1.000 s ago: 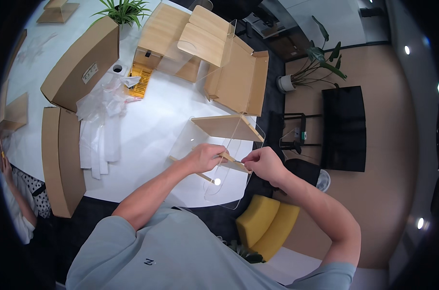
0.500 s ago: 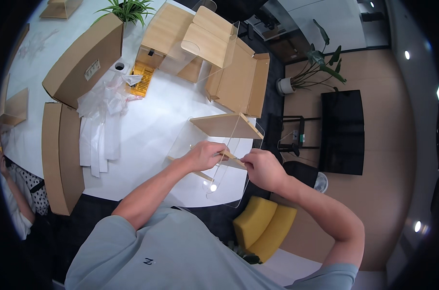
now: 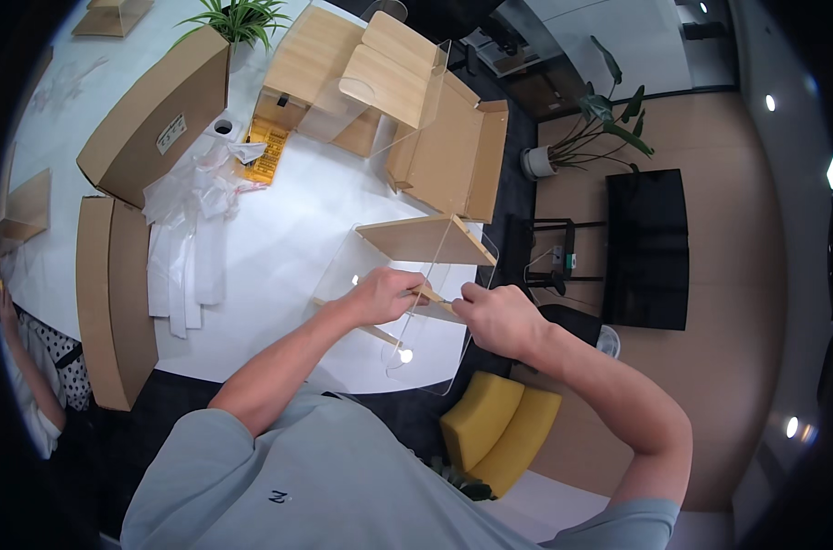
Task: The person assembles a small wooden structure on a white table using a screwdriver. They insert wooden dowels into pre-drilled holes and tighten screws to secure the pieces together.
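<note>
On the near right of the white table stands a small shelf unit of clear panels and light wooden boards. My left hand reaches in between the clear panels, its fingers closed round the edge of the middle wooden board. Against the outer face of the right clear panel, my right hand is closed in a pinch at the end of that board. A thin, short shaft shows at its fingertips, but what the fingers hold is mostly hidden.
An assembled wood-and-clear-panel unit stands at the back beside an open cardboard box. Left are two long cardboard boxes, crumpled plastic wrapping, a yellow packet and a tape roll. Another person's arm shows far left.
My right hand has turned slightly at the wrist and shifted a little left. My left hand keeps its grip on the board, and the whole view has drifted slightly.
</note>
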`<state>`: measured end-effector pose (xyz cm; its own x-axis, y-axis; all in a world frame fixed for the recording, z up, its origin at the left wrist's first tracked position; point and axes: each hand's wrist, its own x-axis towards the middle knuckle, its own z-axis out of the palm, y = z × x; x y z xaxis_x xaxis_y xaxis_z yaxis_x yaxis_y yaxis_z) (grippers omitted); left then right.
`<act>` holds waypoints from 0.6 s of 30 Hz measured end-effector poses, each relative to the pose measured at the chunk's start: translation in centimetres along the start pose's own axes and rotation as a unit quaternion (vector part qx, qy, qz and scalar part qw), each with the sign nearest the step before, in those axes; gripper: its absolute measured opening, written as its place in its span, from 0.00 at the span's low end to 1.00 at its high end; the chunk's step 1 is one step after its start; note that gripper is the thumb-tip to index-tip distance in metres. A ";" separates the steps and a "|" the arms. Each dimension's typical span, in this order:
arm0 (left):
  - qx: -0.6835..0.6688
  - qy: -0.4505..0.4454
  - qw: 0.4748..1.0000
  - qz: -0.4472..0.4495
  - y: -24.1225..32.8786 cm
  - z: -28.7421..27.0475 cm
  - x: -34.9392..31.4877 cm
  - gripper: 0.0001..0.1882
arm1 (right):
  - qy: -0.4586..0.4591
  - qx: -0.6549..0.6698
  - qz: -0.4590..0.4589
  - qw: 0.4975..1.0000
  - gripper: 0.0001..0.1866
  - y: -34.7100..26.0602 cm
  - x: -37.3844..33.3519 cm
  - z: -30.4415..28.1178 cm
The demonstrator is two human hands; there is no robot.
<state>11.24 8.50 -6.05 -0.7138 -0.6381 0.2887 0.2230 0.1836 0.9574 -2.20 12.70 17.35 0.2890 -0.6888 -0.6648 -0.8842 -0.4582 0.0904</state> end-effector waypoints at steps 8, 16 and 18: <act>-0.013 -0.020 1.000 -0.013 0.0 0.1 0.0 0.09 | 0.009 0.453 0.313 0.835 0.10 1.6 0.7 2.5; -0.008 -0.003 1.000 -0.020 -0.1 -0.2 -0.1 0.09 | 0.053 -0.046 -0.055 0.996 0.02 0.3 0.2 0.1; -0.015 0.005 1.000 -0.016 -0.2 0.1 -0.2 0.09 | 0.116 0.081 0.024 0.990 0.04 0.5 0.7 2.3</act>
<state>11.23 8.69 -6.26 -0.7150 -0.6503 0.2568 0.2192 0.1403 0.9655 -3.23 13.27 15.24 0.3061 -0.8267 -0.4720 -0.9405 -0.3393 -0.0157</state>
